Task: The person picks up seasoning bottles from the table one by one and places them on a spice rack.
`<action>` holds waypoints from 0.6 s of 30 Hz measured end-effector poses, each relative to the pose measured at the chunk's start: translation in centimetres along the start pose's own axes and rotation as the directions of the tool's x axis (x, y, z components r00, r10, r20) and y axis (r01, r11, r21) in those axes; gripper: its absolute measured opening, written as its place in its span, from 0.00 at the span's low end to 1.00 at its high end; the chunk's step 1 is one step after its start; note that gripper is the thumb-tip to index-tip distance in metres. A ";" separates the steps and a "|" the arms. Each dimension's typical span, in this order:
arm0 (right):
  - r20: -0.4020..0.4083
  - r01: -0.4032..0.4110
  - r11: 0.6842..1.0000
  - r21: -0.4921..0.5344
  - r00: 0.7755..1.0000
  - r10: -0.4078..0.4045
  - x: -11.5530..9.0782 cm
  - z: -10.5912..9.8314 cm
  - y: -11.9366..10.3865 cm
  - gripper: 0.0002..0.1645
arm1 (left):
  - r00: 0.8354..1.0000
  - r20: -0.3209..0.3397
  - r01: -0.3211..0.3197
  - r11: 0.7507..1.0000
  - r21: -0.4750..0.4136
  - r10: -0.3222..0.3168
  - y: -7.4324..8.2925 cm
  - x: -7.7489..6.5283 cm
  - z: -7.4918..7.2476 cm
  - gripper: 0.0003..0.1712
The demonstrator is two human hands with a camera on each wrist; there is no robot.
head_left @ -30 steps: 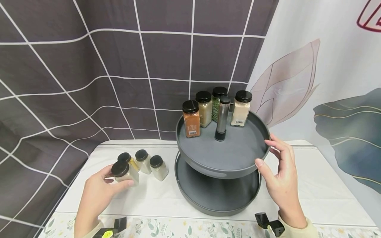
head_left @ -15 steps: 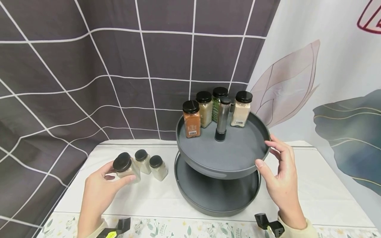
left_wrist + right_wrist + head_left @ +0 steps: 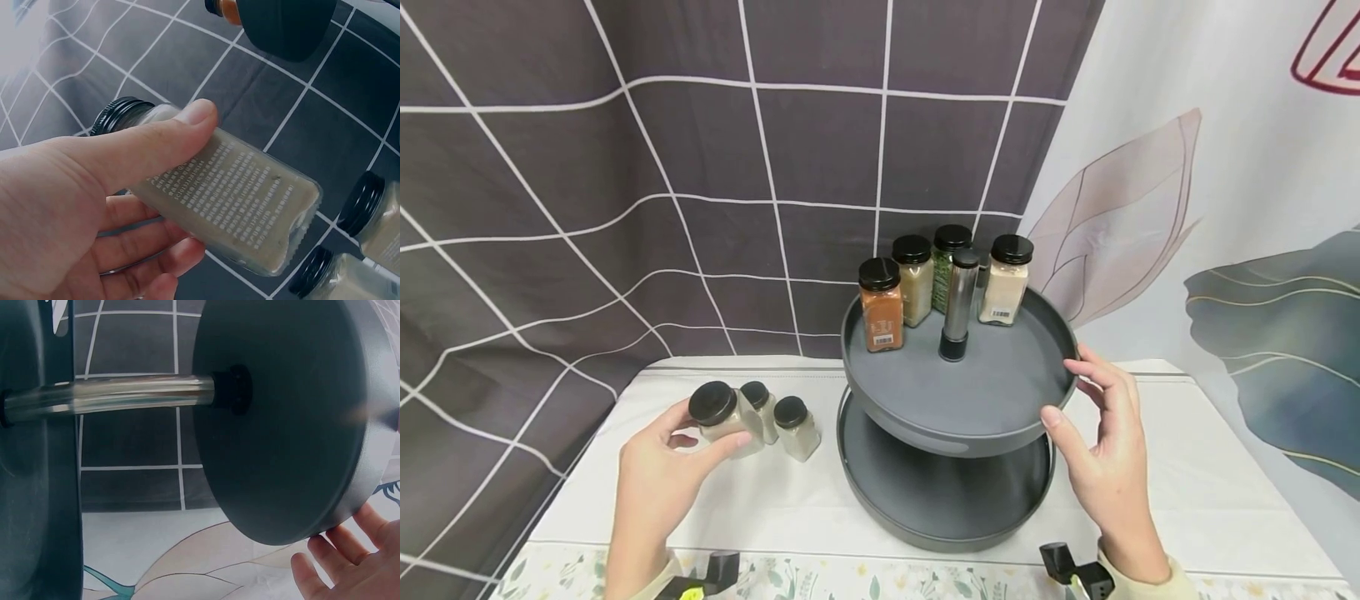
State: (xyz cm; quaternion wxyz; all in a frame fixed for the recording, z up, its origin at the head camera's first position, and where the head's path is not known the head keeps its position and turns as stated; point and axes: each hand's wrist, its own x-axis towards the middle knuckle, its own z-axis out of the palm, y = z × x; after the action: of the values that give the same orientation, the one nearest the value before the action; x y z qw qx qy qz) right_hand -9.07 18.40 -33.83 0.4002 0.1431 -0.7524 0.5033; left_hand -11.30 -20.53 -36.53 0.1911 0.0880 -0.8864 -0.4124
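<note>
My left hand (image 3: 658,475) pinches a square glass spice jar (image 3: 741,421) with a black lid and pale contents. In the left wrist view, the thumb crosses the jar (image 3: 231,194), which has rows of white print. Just beyond it stand two similar pale jars, one nearer (image 3: 797,433) and one partly covered (image 3: 765,408). On the right, my right hand (image 3: 1108,458) touches the outer rim of the upper tray (image 3: 985,392) of a grey two-tier turntable; in the right wrist view, the fingertips (image 3: 319,547) lie along the rim.
Along the upper tray's back stand an orange spice jar (image 3: 882,317), a beige one (image 3: 916,292), a green one (image 3: 942,279) and a cream one (image 3: 1002,292). A metal post (image 3: 958,304) rises in its middle. Below lies the lower tray (image 3: 955,504). A tiled-pattern curtain (image 3: 700,150) hangs behind.
My left hand has moved slightly right with the jar, which now overlaps one pale jar. The yellow jar seen behind it earlier is hidden. My right hand stays at the rim.
</note>
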 end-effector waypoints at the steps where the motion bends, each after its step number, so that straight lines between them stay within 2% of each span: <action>1: 0.000 0.001 1.000 0.002 1.000 -0.001 0.0 0.0 0.0 0.27 | 1.000 -0.003 0.003 1.000 -0.005 -0.003 0.1 0.0 0.0 0.32; 9: -0.002 0.011 1.000 0.009 1.000 -0.011 0.0 0.0 0.2 0.27 | 1.000 -0.027 0.002 1.000 0.001 -0.002 1.4 0.1 0.0 0.31; 13: 0.009 -0.006 1.000 0.000 1.000 0.006 -0.1 -0.1 0.7 0.28 | 0.999 -0.028 -0.036 0.999 -0.026 0.035 2.3 0.3 -0.1 0.27; 18: 0.021 -0.027 1.000 0.003 0.999 0.027 -0.4 -0.3 1.7 0.29 | 0.993 -0.039 -0.115 0.990 -0.087 0.112 3.4 0.5 -0.1 0.21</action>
State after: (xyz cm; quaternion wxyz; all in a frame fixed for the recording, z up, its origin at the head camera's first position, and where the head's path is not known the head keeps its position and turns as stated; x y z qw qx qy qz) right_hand -9.68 19.37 -35.15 0.3851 0.1388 -0.7576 0.5084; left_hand -11.68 -18.58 -33.72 0.2332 0.0357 -0.8674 -0.4382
